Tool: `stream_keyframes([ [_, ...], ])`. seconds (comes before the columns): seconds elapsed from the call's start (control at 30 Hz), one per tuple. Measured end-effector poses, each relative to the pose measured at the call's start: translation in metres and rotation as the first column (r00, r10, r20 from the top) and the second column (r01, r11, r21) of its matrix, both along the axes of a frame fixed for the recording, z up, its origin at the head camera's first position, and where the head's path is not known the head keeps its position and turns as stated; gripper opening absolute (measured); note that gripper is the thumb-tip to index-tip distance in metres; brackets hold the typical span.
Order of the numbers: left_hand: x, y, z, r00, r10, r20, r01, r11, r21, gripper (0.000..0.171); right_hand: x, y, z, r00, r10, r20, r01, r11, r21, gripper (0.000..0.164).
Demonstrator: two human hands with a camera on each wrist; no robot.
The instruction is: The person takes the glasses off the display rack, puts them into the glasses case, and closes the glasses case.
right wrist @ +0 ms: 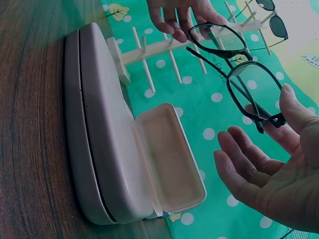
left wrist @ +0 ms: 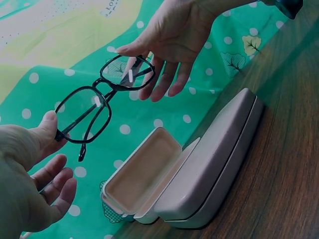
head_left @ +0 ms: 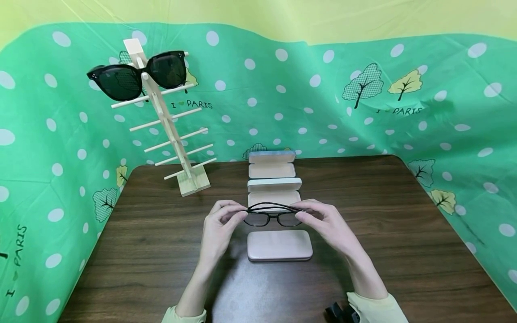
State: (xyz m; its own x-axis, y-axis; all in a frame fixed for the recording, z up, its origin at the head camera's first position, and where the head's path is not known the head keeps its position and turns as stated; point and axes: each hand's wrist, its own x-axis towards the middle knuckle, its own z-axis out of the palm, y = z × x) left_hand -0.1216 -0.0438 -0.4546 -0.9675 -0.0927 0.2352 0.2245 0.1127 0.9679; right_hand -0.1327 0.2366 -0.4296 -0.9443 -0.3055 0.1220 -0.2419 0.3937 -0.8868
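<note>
Black-framed eyeglasses (head_left: 273, 218) with clear lenses are held up between both hands, temples folded behind the lenses. My left hand (head_left: 220, 226) pinches one outer corner of the frame between thumb and forefinger. At the opposite corner my right hand (head_left: 329, 224) pinches the frame the same way; its other fingers spread loosely in the right wrist view. Below the eyeglasses lies a closed pale pink glasses case (head_left: 279, 246). Just behind them stands an open case (head_left: 274, 185) with its lid raised, partly covered by the frame in the head view.
Another open case (head_left: 272, 170) stands farther back, in line with the other two. At the back left a wooden display rack (head_left: 171, 128) with several pegs bears black sunglasses (head_left: 121, 83) near its top. A polka-dot cloth (head_left: 278, 103) hangs behind the brown table (head_left: 133, 269).
</note>
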Motion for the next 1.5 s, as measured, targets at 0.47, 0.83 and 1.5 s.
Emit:
stream_keyframes([
  [0.47,-0.001,0.0,0.0,0.997,-0.021,0.075,0.022,1.0,-0.017,0.009,0.0,0.001,-0.003,1.0,-0.002,-0.004,0.002,1.0,-0.009,0.021],
  [0.83,-0.001,-0.003,0.003,0.993,-0.015,0.116,0.029,0.992,-0.121,0.01,-0.004,0.001,-0.001,0.999,0.036,0.025,-0.036,0.999,0.029,0.022],
  [1.5,-0.005,-0.007,-0.002,0.988,-0.031,0.151,0.061,0.978,-0.199,0.009,-0.008,0.01,-0.003,0.974,0.111,0.196,-0.118,0.993,0.026,0.032],
])
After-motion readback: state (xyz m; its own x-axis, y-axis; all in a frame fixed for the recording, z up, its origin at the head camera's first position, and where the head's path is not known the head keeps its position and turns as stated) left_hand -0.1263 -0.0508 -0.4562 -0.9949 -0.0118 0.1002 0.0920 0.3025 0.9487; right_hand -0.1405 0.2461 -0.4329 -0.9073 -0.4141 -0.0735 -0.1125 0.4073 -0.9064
